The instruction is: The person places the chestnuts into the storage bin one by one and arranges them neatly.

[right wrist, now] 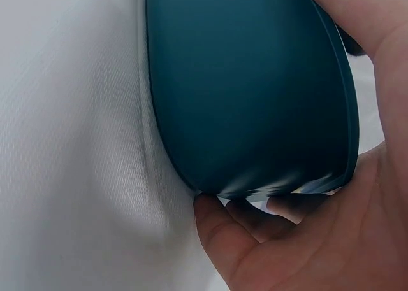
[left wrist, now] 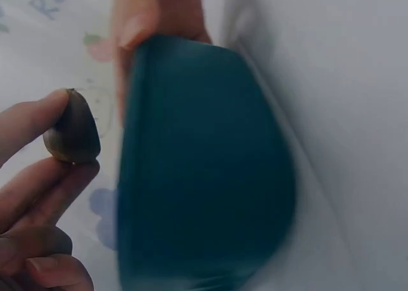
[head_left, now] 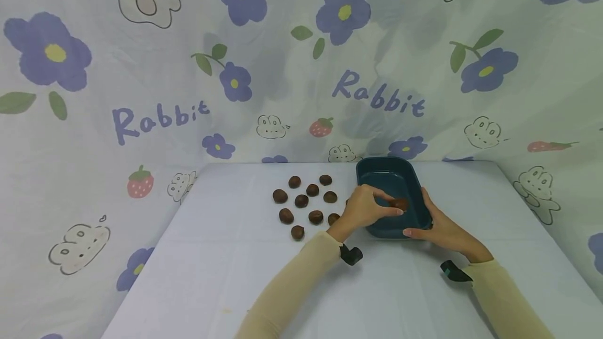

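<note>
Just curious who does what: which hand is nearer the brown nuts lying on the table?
Left. The left hand is beside the nuts, partly over the tray; the right hand is farther away, holding the tray's right side.

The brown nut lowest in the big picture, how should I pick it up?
This nut is probably best pinched by its opposite sides, coming from above and the near side, where no other nut lies. It's small and roundish, so thumb and fingertips should fit. The left hand pinches another nut between its fingers.
</note>
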Demonstrator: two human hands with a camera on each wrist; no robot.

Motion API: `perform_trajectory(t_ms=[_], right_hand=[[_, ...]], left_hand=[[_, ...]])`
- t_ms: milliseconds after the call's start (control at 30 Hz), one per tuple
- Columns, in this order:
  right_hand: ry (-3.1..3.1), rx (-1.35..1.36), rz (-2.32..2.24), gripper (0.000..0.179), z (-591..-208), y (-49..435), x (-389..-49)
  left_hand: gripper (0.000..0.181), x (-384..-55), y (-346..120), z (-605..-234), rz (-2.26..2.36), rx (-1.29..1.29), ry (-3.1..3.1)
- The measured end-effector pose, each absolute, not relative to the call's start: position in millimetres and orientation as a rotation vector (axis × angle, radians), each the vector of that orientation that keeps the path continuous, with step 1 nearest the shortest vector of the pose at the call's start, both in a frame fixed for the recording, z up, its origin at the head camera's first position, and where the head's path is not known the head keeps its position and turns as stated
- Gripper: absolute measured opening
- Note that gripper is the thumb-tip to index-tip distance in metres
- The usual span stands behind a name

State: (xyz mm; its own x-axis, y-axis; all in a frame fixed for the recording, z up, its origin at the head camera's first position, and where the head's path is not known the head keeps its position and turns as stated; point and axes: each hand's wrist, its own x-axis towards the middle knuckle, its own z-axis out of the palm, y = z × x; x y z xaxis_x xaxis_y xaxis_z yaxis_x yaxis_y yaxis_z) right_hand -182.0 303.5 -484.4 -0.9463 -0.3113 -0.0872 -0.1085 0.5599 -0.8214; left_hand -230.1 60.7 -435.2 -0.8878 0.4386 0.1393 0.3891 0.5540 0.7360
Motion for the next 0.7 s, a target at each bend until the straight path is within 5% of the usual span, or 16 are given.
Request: perform_trajectory(t_ms=[700], right_hand=[[2.575,-0.331,-1.344,0.128,-486,302,-183]], left_hand=[[0.032,-239,87,-451,0.781,0.783,2.867]])
